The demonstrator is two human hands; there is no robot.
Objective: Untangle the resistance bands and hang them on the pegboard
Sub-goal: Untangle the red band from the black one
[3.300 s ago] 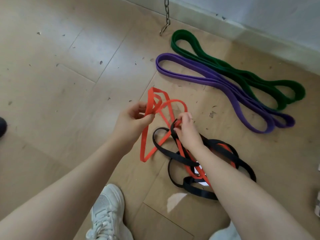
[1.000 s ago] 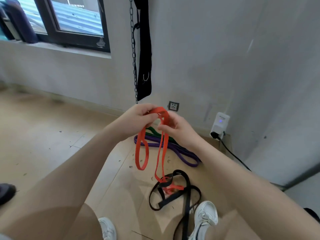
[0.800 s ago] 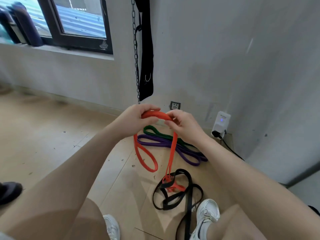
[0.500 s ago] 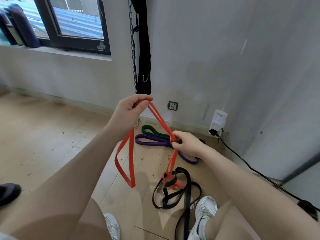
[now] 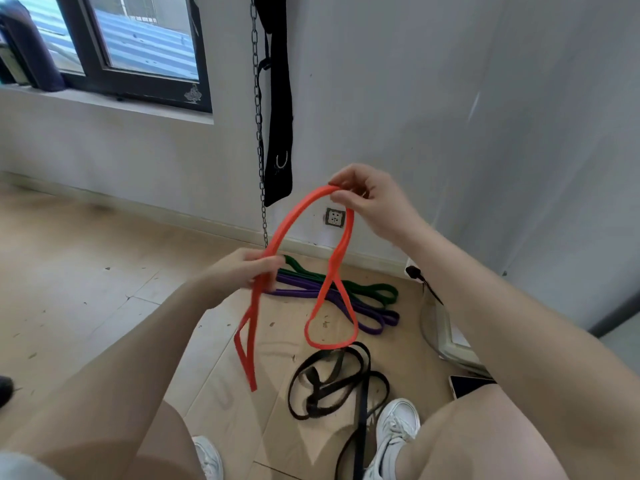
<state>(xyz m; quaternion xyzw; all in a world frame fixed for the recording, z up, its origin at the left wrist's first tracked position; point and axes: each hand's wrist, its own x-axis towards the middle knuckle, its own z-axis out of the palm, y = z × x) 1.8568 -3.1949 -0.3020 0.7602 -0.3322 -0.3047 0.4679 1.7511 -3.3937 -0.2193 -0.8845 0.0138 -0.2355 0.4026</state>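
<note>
A: In the head view, what is held, and what has just changed?

B: The orange band [image 5: 298, 223] is seen lifted wholly off the floor [image 5: 86, 278]; half a second ago its lower loop was still caught in the black band [image 5: 332, 386], and now it is freed; the black band is left lying alone at six o'clock, between the white shoes [image 5: 394, 424].

A: And the grip of each hand?

B: The right hand [image 5: 367, 199] is raised toward one o'clock, its grip pinched on the top of the orange arch; the left hand [image 5: 242, 271] is set lower, near nine o'clock of the arch, its grip clenched round the other strand; two loops are left dangling, one twisted.

A: What follows for the task?

B: The orange band can be judged separated, though a twist remains to be shaken out; the purple band [image 5: 346, 306] and green band [image 5: 363, 289] are laid by the wall at twelve o'clock; no pegboard is shown, so hanging is not yet begun.
</note>
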